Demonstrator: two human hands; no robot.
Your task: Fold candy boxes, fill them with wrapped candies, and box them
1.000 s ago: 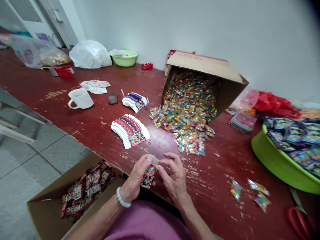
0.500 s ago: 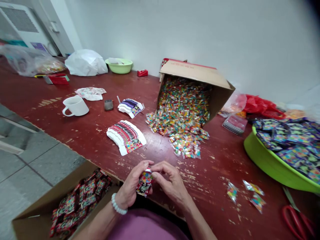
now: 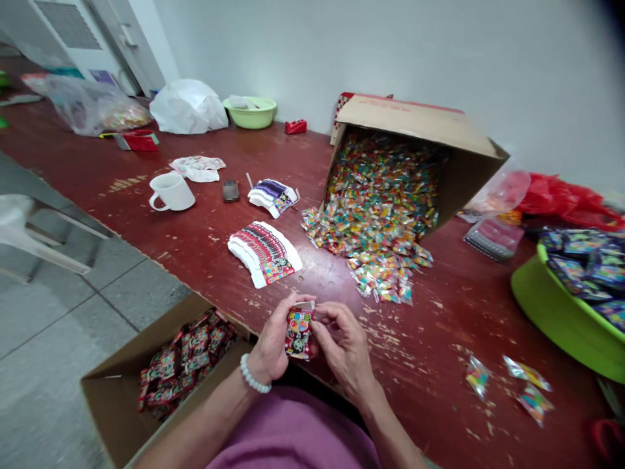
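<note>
A small printed box [image 3: 299, 333] is held between both hands, its long axis pointing roughly to 12 o'clock and its pale top flap [image 3: 305, 305] uppermost. The box is gripped along its left side by the left hand [image 3: 273, 345]; its upper right edge is pinched by the fingers of the right hand [image 3: 346, 345].

From the held box, a fan of flat red boxes [image 3: 266, 254] is seen near 11 o'clock, with a mug [image 3: 172, 192] farther off between 10 and 11. Heaped sweets [image 3: 381, 244], spilled from a tipped carton [image 3: 400, 120], are found between 1 and 2 o'clock, nearer the right hand. Three loose packets are spread between 3 and 4, below a green basin [image 3: 547, 326].

Toward 8 to 9 o'clock, red packs [image 3: 180, 365] are held in a low carton [image 3: 112, 384], nearer the left arm; the way is partly crossed by the left wrist and the table edge.
</note>
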